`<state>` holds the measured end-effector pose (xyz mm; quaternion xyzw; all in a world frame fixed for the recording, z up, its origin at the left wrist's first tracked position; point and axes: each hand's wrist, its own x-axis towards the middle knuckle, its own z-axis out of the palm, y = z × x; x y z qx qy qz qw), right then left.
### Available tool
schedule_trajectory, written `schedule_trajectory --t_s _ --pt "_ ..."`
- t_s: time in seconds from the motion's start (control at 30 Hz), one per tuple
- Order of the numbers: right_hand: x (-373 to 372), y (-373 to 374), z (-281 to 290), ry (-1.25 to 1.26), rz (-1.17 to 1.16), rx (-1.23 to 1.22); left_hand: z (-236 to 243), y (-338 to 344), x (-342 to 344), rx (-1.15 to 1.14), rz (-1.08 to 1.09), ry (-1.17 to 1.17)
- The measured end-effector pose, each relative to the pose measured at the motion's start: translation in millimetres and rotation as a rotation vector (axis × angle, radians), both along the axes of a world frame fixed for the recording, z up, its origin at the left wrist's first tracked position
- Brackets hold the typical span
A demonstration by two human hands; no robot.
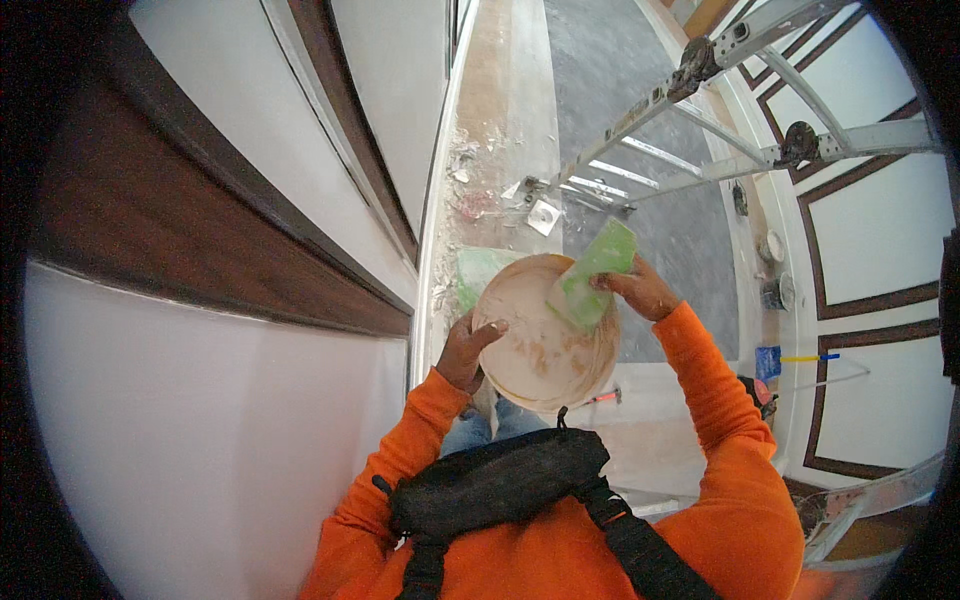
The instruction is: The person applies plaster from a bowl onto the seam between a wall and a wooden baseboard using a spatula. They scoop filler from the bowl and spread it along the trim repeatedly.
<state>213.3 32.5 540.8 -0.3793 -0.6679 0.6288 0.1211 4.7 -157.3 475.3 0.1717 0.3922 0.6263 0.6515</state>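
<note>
My left hand [466, 350] grips the rim of a round tub [607, 372], its thumb over the edge and its fingers hidden outside. Inside the tub lies a pale, creamy paste [530, 335] with a few tan patches. Between the fingers and thumb of my right hand [643, 287] is a flat green spreader [606, 250]. Its lower end reaches over the tub's right side and looks to touch the paste, while its upper end sticks out past the far rim.
An aluminium ladder [640, 122] stands ahead on the right. White debris [462, 160] litters the floor along the left wall. Beyond the tub lie a pale green sheet [480, 272] and a small white square plate [543, 217]. A red-handled tool [606, 396] lies below the tub; cans [776, 292] line the right wall.
</note>
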Motion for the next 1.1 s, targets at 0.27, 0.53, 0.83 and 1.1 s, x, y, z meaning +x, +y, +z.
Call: schedule_trajectory --t_s 0.27,0.53,0.83,1.1 --pt "-11.8 -39.7 5.6 0.052 -0.143 0.304 -18.0 -9.3 0.2 0.025 0.359 0.255" --pt "-59.6 -47.9 -40.7 0.07 -0.063 0.577 -2.7 -9.4 8.9 0.076 0.475 0.386" --pt "-80.9 -106.8 -52.1 0.147 0.035 0.362 -14.2 -20.0 3.7 0.063 0.55 0.481" --pt "-93.1 -48.9 -19.6 0.04 -0.057 0.444 -18.0 -19.3 -9.5 0.013 0.412 0.27"
